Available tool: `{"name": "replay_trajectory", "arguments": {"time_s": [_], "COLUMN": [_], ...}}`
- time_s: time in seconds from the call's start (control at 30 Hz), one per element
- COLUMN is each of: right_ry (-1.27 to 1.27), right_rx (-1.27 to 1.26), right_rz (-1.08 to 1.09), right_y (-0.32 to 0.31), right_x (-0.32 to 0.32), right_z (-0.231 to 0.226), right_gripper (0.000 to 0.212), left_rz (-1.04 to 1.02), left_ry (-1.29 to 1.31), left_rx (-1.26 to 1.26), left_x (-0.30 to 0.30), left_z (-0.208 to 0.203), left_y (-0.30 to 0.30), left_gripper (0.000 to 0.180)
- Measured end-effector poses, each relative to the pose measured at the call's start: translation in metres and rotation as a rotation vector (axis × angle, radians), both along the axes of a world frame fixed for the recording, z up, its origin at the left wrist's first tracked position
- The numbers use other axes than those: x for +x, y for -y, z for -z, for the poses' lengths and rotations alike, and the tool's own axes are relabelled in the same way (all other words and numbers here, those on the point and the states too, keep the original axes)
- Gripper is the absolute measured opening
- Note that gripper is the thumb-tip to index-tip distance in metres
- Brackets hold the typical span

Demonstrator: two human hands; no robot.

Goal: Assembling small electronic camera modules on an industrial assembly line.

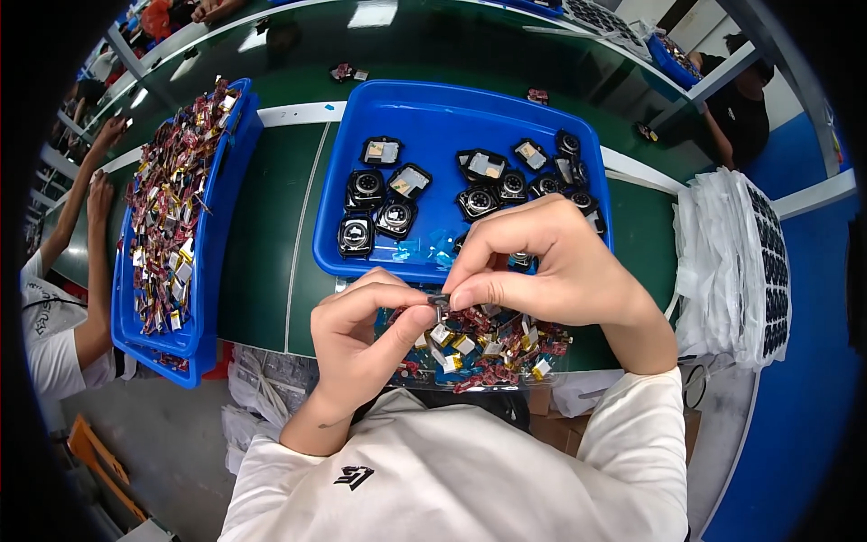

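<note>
Where fingers (424, 312) meet | small dark part (439, 301), mostly hidden | perhaps pinched

The scene is bright and evenly lit from above. Ceiling lamps show as pale rectangles of glare on the glossy dark green surface (271, 181), strongest near the top edge. The big blue tray (452, 117) shines with a soft sheen on its floor and only faint shadows lie under the small black parts in it. Both hands, the left hand (366, 330) and the right hand (542, 262), are sharp and well exposed, casting little shadow. The fisheye lens bends the white lines and tray edges toward the rim, and the corners fall into black. Things near the rim look squeezed and slightly soft.
</note>
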State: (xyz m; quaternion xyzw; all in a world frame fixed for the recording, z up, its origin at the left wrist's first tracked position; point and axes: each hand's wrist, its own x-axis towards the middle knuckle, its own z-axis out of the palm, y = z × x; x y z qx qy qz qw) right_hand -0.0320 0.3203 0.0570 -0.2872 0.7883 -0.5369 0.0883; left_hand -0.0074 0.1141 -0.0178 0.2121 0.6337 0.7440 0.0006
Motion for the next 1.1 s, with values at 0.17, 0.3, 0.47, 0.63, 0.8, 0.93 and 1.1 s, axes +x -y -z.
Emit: {"name": "replay_trajectory", "arguments": {"time_s": [0.17, 0.3, 0.47, 0.63, 0.8, 0.93, 1.1], "right_ry": [0.084, 0.023, -0.186, -0.183, -0.688, -0.554, -0.294], "right_rx": [-0.038, 0.001, 0.142, 0.633, 0.671, 0.964, 0.884], "right_rz": [-0.111, -0.076, 0.066, -0.137, 0.383, 0.549, 0.545], "right_y": [0.003, 0.007, 0.011, -0.005, -0.025, -0.039, -0.038], "right_x": [0.003, 0.007, 0.003, -0.013, -0.04, -0.048, -0.058], "right_z": [0.004, 0.006, 0.01, 0.009, 0.028, 0.05, 0.043], "right_gripper": [0.009, 0.009, 0.008, 0.024, 0.031, 0.038, 0.04], "left_rz": [0.145, 0.139, 0.183, 0.068, 0.042, 0.055, 0.071], "left_ry": [0.116, 0.122, -0.002, -0.034, -0.024, -0.045, -0.031], "left_rx": [0.126, 0.107, 0.13, 0.179, 0.126, 0.012, -0.014], "left_x": [0.004, 0.005, 0.004, 0.0, -0.002, -0.003, -0.004], "left_z": [0.006, 0.007, 0.004, 0.009, 0.007, 0.001, -0.001], "left_y": [-0.002, -0.001, 0.002, 0.005, 0.007, 0.005, 0.004], "left_gripper": [0.006, 0.005, 0.004, 0.006, 0.005, 0.006, 0.005]}}
